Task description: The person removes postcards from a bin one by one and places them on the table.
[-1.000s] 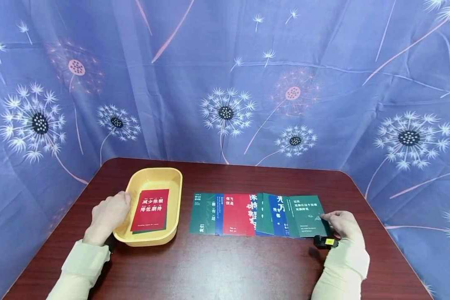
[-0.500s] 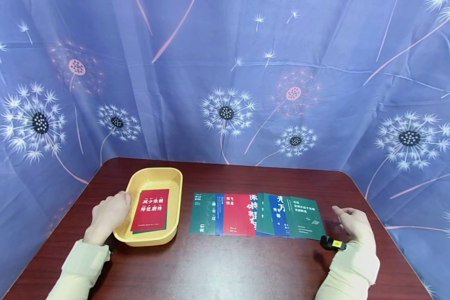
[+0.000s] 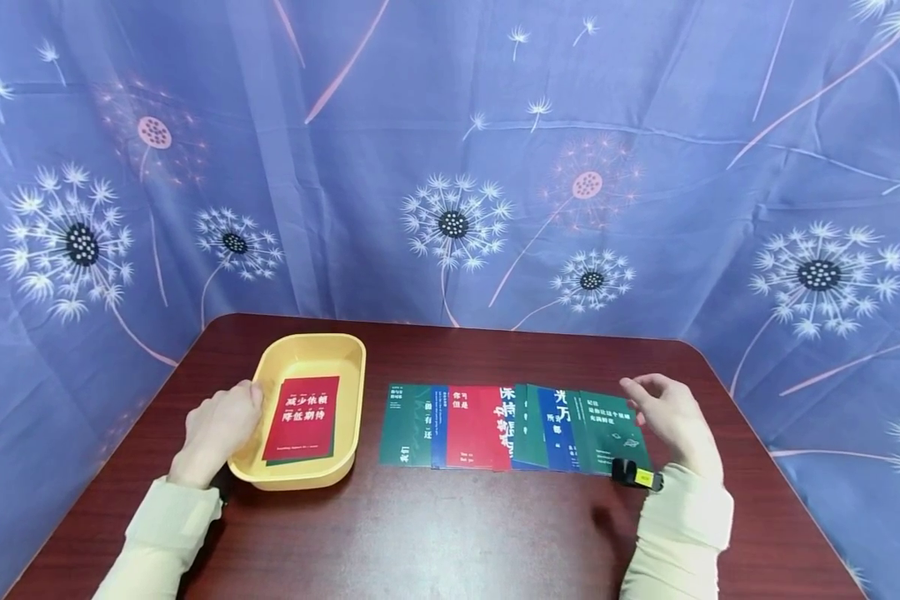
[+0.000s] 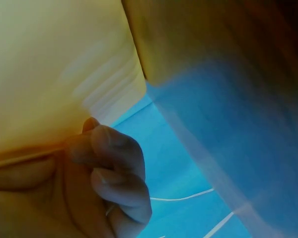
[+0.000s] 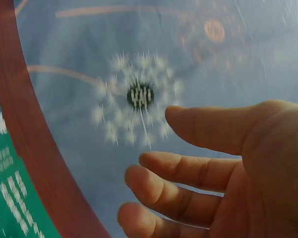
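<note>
My left hand (image 3: 221, 425) grips the left rim of a yellow plastic basin (image 3: 352, 367); in the left wrist view its curled fingers (image 4: 119, 186) and thumb pinch the rim. Inside the basin a red card (image 3: 300, 417) with white writing lies over a green one, whose edge peeks out. My right hand (image 3: 671, 412) hovers at the right end of a row of overlapping cards, holding nothing. The right wrist view shows its thumb and fingers (image 5: 179, 168) apart. Under it, the rightmost green card (image 3: 607, 429) is partly covered by the hand and wrist camera.
The row runs leftward through blue cards (image 3: 558, 425) and a red card (image 3: 476, 425) to a green card (image 3: 405, 425) beside the basin. Everything rests on a dark wooden table (image 3: 435, 533). A blue dandelion-print curtain (image 3: 360, 250) hangs behind and at both sides.
My right hand let go of the rightmost green card, drew back to the right, then rose and moved left above it. The left hand and basin stayed put.
</note>
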The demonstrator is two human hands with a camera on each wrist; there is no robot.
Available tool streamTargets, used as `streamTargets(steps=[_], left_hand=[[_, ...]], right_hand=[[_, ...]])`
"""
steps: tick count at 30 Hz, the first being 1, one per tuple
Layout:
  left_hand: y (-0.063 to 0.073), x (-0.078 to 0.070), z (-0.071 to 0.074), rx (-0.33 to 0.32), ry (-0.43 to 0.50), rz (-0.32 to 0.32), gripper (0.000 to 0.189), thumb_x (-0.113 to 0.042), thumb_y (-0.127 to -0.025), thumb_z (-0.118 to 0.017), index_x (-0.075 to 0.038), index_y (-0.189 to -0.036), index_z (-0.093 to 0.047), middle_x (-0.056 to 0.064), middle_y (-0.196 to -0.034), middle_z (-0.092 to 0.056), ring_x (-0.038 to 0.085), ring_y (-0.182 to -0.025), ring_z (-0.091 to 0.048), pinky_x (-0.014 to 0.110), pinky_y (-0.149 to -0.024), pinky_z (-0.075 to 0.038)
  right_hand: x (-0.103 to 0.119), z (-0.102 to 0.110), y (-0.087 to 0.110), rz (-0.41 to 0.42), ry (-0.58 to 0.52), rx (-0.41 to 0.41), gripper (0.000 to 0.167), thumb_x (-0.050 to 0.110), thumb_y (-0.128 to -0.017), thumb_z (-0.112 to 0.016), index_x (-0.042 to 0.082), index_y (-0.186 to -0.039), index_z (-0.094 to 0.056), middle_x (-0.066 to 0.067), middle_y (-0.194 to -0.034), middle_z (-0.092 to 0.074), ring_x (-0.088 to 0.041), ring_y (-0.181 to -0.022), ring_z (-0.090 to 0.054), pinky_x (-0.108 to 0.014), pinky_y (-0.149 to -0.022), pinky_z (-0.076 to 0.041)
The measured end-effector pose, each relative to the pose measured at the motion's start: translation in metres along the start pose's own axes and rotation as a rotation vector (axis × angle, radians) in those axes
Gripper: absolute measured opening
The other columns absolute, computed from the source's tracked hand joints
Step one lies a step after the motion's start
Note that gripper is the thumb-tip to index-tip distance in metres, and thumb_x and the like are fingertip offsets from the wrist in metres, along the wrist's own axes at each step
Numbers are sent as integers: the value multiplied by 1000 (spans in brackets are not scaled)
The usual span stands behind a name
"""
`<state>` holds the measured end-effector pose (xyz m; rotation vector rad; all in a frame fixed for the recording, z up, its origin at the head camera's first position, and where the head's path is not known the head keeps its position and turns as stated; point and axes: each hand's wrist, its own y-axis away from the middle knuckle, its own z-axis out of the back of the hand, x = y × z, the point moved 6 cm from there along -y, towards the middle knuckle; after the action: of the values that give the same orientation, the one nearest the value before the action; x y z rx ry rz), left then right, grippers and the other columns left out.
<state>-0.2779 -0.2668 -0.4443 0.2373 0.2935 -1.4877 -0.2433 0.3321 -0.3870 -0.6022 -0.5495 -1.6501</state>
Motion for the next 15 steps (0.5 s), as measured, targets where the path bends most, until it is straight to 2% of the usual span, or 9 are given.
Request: streamTargets(steps=[8,13,15], left_hand=[[0,0,-3,-4,-5,-8,47,-31,-105,-27,4,-92,-56,26,-79,-59,43,-70,-59,56,-56,-45],[0,0,0,-14,-3,-10,46,-31,-105,-27,2,-90,-56,24,-77,-58,42,-70,-59,55,-56,-45],[0,1,1,-11,-3,-8,47,-31,-105,-27,3,-91,-56,25,-77,-58,43,-70,-59,55,-56,-44]], right_hand=[[43,-23,0,97,-20,23,41,37,-99,-57,1,-118,-61,-11,-92,-67,-17,-65,-65,-36,-70,-48],[84,-36,6,230,56,0,32,35,-97,-60,7,-112,-65,-8,-96,-68,-18,-74,-61,-39,-72,-46],[104,-46,10,281,62,13,31,35,-96,-62,9,-114,-64,-6,-99,-68,-19,-79,-60,-40,-74,-46]])
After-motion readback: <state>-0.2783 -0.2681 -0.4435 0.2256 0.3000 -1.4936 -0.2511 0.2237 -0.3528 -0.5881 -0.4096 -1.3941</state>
